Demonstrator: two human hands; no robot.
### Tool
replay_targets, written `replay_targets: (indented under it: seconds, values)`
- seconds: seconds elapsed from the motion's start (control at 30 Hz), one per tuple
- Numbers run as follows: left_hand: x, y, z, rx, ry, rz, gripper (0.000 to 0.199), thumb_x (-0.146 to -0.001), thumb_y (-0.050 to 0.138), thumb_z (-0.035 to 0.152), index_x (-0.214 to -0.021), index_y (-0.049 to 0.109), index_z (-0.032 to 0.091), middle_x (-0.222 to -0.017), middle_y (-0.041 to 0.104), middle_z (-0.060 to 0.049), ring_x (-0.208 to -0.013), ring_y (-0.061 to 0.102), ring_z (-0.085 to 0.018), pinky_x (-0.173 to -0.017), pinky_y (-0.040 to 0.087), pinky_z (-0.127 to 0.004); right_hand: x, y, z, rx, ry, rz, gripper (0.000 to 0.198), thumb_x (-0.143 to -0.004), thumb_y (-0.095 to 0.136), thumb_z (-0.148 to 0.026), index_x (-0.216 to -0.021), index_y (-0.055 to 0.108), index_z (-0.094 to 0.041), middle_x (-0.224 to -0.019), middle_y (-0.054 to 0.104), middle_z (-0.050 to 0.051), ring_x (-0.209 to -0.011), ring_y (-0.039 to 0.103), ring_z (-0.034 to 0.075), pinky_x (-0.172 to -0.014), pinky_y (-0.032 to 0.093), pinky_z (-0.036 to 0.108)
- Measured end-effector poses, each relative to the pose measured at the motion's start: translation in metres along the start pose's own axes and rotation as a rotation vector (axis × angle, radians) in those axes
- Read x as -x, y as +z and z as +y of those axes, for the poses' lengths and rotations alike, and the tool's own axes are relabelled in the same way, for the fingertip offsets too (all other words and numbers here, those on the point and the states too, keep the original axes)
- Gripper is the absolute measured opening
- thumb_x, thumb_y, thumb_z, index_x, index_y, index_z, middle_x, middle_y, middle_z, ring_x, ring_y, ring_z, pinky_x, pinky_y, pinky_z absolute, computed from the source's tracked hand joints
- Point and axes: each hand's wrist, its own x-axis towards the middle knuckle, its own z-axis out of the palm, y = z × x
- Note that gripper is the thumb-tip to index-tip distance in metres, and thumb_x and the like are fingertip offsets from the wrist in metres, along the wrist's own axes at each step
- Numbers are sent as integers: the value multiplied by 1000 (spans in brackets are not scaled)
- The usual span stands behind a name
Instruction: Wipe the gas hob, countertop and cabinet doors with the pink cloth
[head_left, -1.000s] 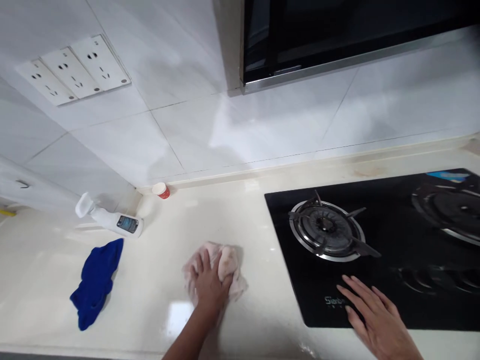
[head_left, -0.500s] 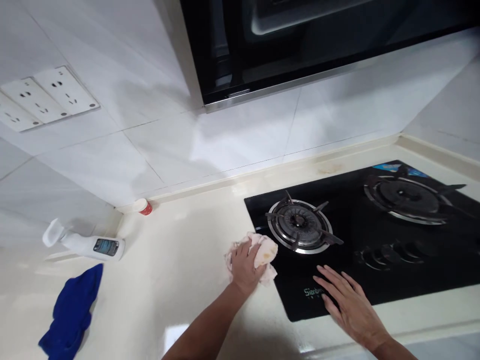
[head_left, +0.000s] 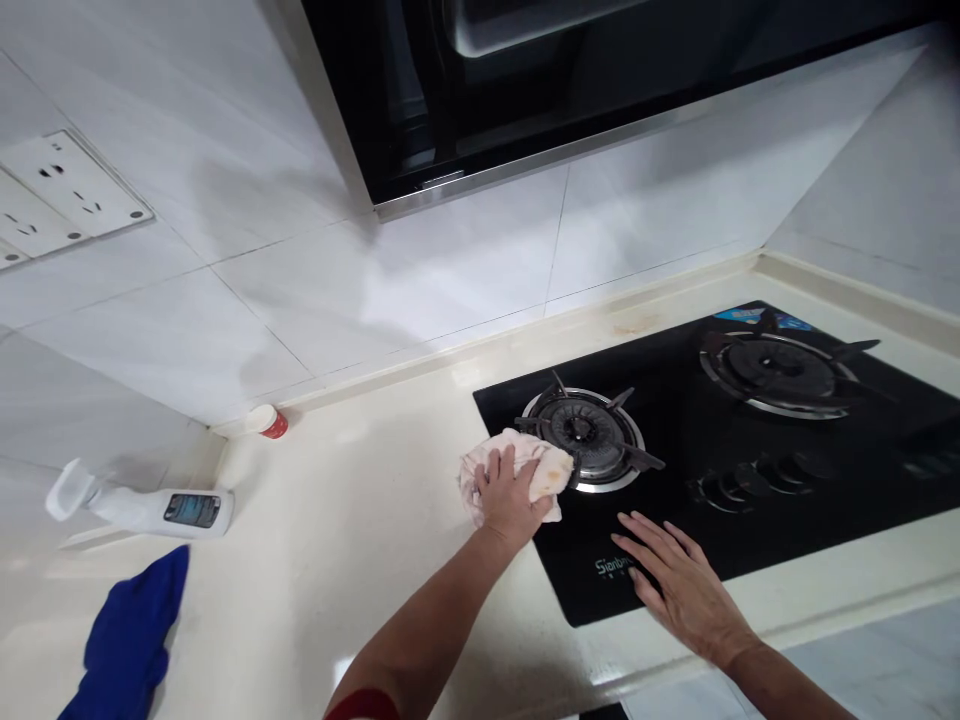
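My left hand (head_left: 511, 505) presses down on a crumpled pale pink cloth (head_left: 553, 472) with a yellowish stain, fingers curled over it. The cloth straddles the left edge of the black glass gas cooktop (head_left: 675, 400) and touches the near burner's (head_left: 580, 432) left side, partly covering its ring. My right hand (head_left: 679, 590) lies flat with fingers spread on the cooktop's front edge, beside the white brand lettering (head_left: 611, 567). It holds nothing.
A white spray bottle (head_left: 157, 507) lies on the cream counter (head_left: 352, 520) at left, near a blue cloth (head_left: 131, 635). A small red and white cup (head_left: 268, 421) is by the back wall. A second burner (head_left: 776, 372) sits to the right. A dark range hood (head_left: 600, 90) hangs above.
My left hand has slid the pink cloth away from me and rightward, up against the near burner. My right hand stays by the lettering. The camera view has shifted slightly.
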Motion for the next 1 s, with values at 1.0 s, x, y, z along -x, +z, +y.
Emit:
replay_targets:
  seconds: [1.0]
  values:
    - [90,-102,-140,-354,-305,-37,60,-89,60,45,-146,51,31,-159,42,-9,-150,33,-34,-119,28,-58,9,8,3,-34,8,6,44,-95,44,-36,-136,56,-27,-153,47,3,-139,46,24,-118,28,47]
